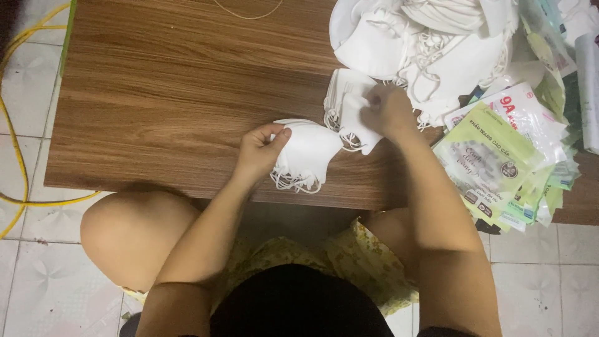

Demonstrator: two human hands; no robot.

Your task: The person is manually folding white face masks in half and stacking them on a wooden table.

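My left hand (259, 151) pinches a small stack of white face masks (307, 155) near the front edge of the wooden table (175, 93), ear loops hanging down below it. To its right, my right hand (388, 110) grips another white mask (354, 120) lying beside a second short stack (340, 87). A large heap of loose white masks (430, 43) lies behind the right hand at the table's far right.
A fan of green and white printed plastic packets (499, 165) lies at the right edge of the table. A yellow cable (15, 112) runs over the tiled floor on the left. My knees show under the table's front edge.
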